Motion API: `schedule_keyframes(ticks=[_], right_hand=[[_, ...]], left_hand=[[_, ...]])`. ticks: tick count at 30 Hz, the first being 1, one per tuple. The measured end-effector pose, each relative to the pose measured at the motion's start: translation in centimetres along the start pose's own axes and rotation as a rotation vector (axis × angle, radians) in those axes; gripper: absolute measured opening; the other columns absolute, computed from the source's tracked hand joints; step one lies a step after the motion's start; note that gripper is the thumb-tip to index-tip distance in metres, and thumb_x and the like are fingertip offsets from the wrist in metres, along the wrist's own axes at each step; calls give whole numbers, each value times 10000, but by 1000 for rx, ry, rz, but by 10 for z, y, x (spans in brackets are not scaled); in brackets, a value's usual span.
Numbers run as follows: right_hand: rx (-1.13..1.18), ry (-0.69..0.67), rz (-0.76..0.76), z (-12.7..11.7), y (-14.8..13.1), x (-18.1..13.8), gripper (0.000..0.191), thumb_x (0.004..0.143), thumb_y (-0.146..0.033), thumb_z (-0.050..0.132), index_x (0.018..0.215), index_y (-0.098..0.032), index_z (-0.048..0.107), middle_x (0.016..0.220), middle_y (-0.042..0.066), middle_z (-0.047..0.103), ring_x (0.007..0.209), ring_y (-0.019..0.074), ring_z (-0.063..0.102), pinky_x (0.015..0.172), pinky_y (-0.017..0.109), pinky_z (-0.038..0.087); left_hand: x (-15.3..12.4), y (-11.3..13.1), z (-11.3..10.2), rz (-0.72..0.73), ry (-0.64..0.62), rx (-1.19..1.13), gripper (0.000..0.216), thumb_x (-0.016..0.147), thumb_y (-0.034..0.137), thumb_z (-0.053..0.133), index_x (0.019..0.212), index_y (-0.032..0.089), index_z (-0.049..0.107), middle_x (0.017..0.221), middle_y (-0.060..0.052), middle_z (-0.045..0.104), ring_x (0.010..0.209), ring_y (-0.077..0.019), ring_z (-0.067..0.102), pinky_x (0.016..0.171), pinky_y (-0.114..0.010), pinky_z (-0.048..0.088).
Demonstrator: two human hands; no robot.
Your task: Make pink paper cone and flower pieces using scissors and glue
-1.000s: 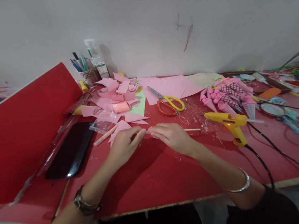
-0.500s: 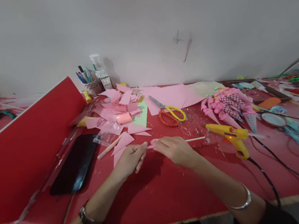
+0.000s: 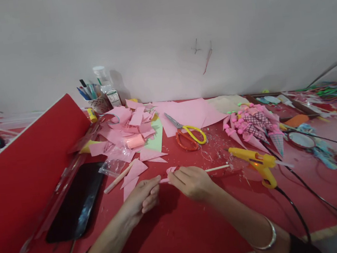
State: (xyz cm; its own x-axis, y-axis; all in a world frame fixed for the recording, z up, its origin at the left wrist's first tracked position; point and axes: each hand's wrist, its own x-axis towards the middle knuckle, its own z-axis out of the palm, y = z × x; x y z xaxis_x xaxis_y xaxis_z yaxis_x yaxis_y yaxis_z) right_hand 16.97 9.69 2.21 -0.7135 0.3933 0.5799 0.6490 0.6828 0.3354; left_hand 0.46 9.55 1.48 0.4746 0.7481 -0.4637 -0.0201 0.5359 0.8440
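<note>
My left hand (image 3: 143, 198) and my right hand (image 3: 191, 182) meet over the red table (image 3: 198, 228), both pinched on a small pink paper piece (image 3: 170, 171) wrapped around a thin white stick (image 3: 217, 168). The stick pokes out to the right of my right hand, toward a yellow glue gun (image 3: 253, 159). My left fingers close on the left tip of the paper. A watch is on my left wrist and a silver bangle on my right.
Pink paper scraps (image 3: 129, 127) lie behind my hands, with yellow-handled scissors (image 3: 189, 132) on a pink sheet. Finished pink cones (image 3: 253, 123) lie at the right. A black phone (image 3: 74, 206) and a leaning red board (image 3: 24, 171) stand at the left. A pen cup (image 3: 97, 102) is by the wall.
The camera has tilted up, so the hands sit lower in view. Both hands keep their grip on the paper and stick, with the fingers shifted slightly.
</note>
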Motion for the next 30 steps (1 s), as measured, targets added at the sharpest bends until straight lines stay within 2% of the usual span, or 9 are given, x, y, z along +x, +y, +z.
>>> schedule_keyframes(ticks=[3,6,12,18,21,24,26,30], right_hand=[[62,27,50,4,0,1,238,859,-109,378,742,-140,583,573,-3,592,534,91,507,479,239,305],[163,25,106,7,3,1,290,885,-187,354,692,-157,568,562,-4,588,507,95,495,471,240,297],[280,-123,212,7,12,-2,359,913,-277,271,795,-152,586,554,3,559,500,99,486,460,232,279],[359,-214,279,9,16,-6,370,912,-307,257,853,-161,592,633,28,602,573,109,524,481,222,297],[376,-269,323,10,17,-6,391,916,-293,234,827,-164,593,665,40,612,607,116,536,497,219,313],[392,-306,324,11,16,-5,391,915,-294,232,841,-162,592,680,50,612,621,126,539,507,219,330],[423,-300,311,10,14,-3,389,914,-293,231,860,-156,591,690,57,613,631,132,544,525,221,352],[514,-265,320,10,11,1,395,912,-282,229,862,-140,594,709,69,623,650,144,557,561,231,395]], left_hand=[[-2,3,2,51,59,111,514,636,652,436,429,209,277,226,103,206,218,-32,156,334,-213,146],[-5,8,3,179,165,355,461,693,577,394,426,207,328,264,73,297,269,-61,253,361,-214,207],[-11,14,-4,473,358,829,348,772,376,371,485,188,430,447,20,503,452,-120,458,476,-224,308],[-13,19,-15,614,429,994,344,805,322,325,512,189,447,486,12,528,481,-130,474,500,-230,345],[-11,19,-17,649,448,969,281,790,304,340,605,186,516,584,-3,593,553,-144,530,543,-244,389],[-7,14,-15,574,397,774,197,764,324,413,785,181,546,677,-3,609,569,-136,557,546,-243,434],[-4,11,-11,527,375,648,223,735,350,479,868,177,525,753,-9,599,573,-127,562,534,-238,451],[-1,9,-6,495,357,470,238,704,353,514,861,174,499,872,-21,568,592,-109,571,568,-248,475]])
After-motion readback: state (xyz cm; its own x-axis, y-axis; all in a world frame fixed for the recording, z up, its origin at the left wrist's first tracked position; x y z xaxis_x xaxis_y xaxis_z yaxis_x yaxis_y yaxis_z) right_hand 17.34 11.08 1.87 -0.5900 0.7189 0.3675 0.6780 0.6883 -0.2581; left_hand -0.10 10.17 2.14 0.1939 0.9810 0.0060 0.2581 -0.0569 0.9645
